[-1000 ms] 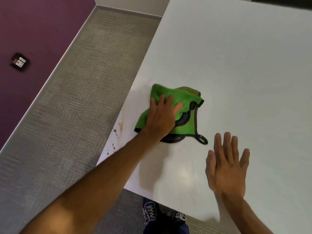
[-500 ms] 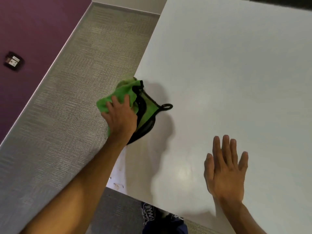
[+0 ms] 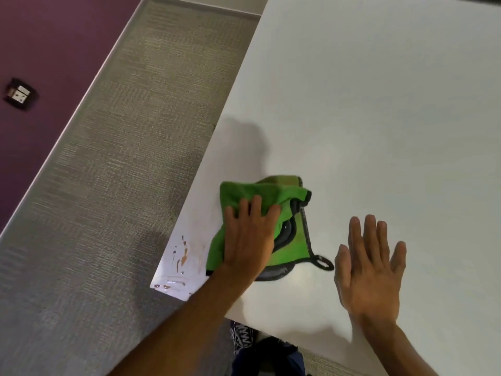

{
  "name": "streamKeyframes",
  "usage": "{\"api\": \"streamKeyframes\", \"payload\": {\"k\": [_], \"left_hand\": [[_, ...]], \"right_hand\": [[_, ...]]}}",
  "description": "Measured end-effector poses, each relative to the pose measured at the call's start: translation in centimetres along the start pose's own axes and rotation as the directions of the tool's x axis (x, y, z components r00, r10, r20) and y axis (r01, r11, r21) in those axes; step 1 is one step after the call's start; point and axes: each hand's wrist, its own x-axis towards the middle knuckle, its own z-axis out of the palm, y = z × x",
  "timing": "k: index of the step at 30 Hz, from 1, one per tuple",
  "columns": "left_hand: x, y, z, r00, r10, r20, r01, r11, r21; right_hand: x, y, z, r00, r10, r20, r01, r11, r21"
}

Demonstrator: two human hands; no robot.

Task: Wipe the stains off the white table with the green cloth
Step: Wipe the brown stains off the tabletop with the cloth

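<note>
A crumpled green cloth (image 3: 260,195) with black trim and a loop lies on the white table (image 3: 379,118) near its left front corner. My left hand (image 3: 249,234) presses flat on the cloth, fingers spread over it. Orange-brown stains (image 3: 183,253) mark the table just left of the cloth, by the corner, with a wet smear (image 3: 169,284) at the front edge. My right hand (image 3: 370,267) rests flat on the table to the right of the cloth, fingers apart, holding nothing.
The table's left edge (image 3: 230,85) and front edge (image 3: 271,332) border grey carpet (image 3: 122,172). A purple wall (image 3: 54,50) with a socket (image 3: 19,93) stands at the left. A shoe (image 3: 244,337) shows below the front edge.
My left hand, which had swept the cloth out over the table's left edge half a second ago, has brought it back onto the table right of the stains. My right hand stays flat.
</note>
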Motion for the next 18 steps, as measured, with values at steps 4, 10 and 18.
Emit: {"api": "streamKeyframes", "payload": {"k": [4,10,18], "left_hand": [[4.6,-1.3,0.6,0.992,-0.085,-0.094,0.089,0.995,0.039],[6.5,-1.6,0.2,0.940,-0.301,-0.158,0.305,0.952,0.000],[-9.1,-1.3,-2.5,0.922,-0.369,0.114,0.372,0.928,-0.006]], "right_hand": [[-0.1,-0.2,0.0,1.000,-0.018,-0.010,0.018,0.999,0.037],[-0.3,-0.3,0.1,0.995,-0.077,-0.056,0.082,0.993,0.082],[-0.3,-0.1,0.2,0.998,-0.049,-0.034,0.053,0.992,0.116]]}}
